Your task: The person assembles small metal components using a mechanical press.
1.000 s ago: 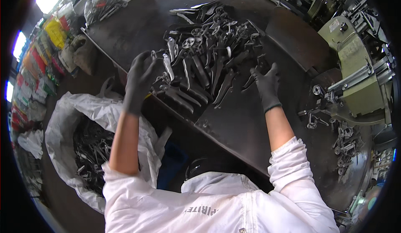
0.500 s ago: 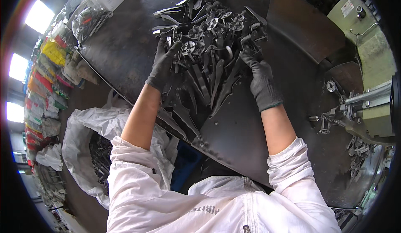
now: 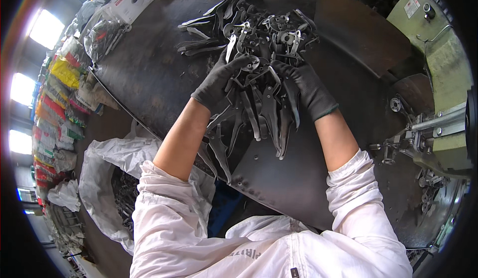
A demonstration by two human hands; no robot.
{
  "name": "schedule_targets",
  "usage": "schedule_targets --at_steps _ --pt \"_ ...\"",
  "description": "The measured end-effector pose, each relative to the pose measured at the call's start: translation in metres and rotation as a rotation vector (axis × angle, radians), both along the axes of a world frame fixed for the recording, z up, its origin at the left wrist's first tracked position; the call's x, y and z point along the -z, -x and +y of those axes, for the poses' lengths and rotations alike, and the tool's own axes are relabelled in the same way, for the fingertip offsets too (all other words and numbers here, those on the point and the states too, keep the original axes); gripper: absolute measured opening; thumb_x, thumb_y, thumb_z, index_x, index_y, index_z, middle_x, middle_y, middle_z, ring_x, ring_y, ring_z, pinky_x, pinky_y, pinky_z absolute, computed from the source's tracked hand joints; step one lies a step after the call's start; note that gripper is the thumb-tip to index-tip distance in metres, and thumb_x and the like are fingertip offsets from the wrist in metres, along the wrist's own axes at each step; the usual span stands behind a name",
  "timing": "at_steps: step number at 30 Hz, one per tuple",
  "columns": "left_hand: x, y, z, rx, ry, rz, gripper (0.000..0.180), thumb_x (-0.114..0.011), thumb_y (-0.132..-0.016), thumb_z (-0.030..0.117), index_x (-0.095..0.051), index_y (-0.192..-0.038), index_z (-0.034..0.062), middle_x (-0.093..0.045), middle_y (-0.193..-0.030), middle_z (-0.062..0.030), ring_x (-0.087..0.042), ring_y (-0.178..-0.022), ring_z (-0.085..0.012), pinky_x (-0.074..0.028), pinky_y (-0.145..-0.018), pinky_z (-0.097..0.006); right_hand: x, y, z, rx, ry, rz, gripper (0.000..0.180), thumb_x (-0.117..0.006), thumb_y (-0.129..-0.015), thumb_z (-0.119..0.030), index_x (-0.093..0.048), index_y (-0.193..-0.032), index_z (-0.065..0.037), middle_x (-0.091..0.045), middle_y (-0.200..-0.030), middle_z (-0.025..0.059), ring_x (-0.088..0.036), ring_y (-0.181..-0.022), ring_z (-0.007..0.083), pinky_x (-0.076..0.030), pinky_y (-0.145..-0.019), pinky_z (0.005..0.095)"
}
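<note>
Metal parts (image 3: 259, 41) lie heaped at 12 o'clock on the desk (image 3: 144, 54), whose near edge slants from 10 to 5; bare room shows at 10 and 4. Most long axes run 12 to 6, tips toward 6, some close to that edge; a few point to 9. Left hand (image 3: 219, 81) and right hand (image 3: 307, 86) touch the heap at its 8 and 4; with fingers partly hidden, I cannot tell if they grip.

Two hands (image 3: 218, 83) (image 3: 307, 86), one open sack (image 3: 95, 181)
</note>
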State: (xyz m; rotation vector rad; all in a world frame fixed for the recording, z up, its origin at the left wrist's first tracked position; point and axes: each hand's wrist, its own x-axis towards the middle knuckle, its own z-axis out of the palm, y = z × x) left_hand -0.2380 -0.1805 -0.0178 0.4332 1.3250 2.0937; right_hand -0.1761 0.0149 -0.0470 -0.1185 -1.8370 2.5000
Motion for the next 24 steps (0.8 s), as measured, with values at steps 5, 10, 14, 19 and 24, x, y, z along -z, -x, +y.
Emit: schedule_targets --at_steps 5,10,14,19,24 --pt "0.003 -0.014 0.02 0.066 -0.072 -0.042 0.063 -0.066 -0.079 0.02 -0.034 -0.133 0.0069 -0.054 -0.114 -0.0063 -0.056 -0.099 -0.0155 -0.048 -0.083 -0.029 -0.017 -0.02 0.006 0.096 0.257 -0.009 0.02 -0.064 -0.08 -0.006 -0.062 -0.1 -0.003 -0.064 -0.094 0.005 -0.06 -0.086 0.0126 -0.05 -0.07 0.0226" --pt "0.001 -0.016 0.046 0.116 0.008 -0.014 0.057 -0.068 -0.076 0.021 -0.042 -0.125 0.0046 -0.058 -0.107 -0.006 -0.059 -0.093 -0.014 -0.051 -0.079 -0.028 -0.02 -0.028 0.036 0.092 0.082 -0.027 0.017 -0.063 -0.08 -0.006 -0.063 -0.096 -0.003 -0.065 -0.085 0.0039 -0.061 -0.079 0.0122 -0.049 -0.069 0.0235" --pt "-0.019 -0.013 0.057 0.133 -0.032 0.079 0.051 -0.068 -0.075 0.012 -0.045 -0.12 0.0036 -0.058 -0.099 -0.0037 -0.058 -0.082 -0.0116 -0.048 -0.073 -0.025 -0.045 -0.045 0.041 0.078 0.096 0.039 0.017 -0.061 -0.08 -0.007 -0.063 -0.096 -0.001 -0.065 -0.086 0.0052 -0.061 -0.079 0.0128 -0.049 -0.072 0.0246" --pt "-0.059 -0.009 0.084 0.114 -0.17 0.236 0.049 -0.067 -0.074 0.017 -0.048 -0.117 0.0039 -0.06 -0.1 -0.0043 -0.059 -0.086 -0.0112 -0.051 -0.072 -0.025 -0.094 -0.037 0.074 0.137 -0.227 0.286 0.02 -0.062 -0.079 -0.007 -0.063 -0.097 0.001 -0.066 -0.091 0.0075 -0.063 -0.084 0.0152 -0.049 -0.078 0.0269" --pt "-0.087 -0.005 0.092 0.09 -0.134 0.325 0.047 -0.066 -0.074 0.02 -0.05 -0.115 0.0031 -0.061 -0.097 -0.0047 -0.06 -0.085 -0.0123 -0.05 -0.07 -0.025 -0.128 -0.035 0.078 0.2 -0.363 0.288 0.02 -0.059 -0.082 -0.008 -0.063 -0.1 0.001 -0.066 -0.096 0.0088 -0.062 -0.089 0.0157 -0.049 -0.08 0.027"
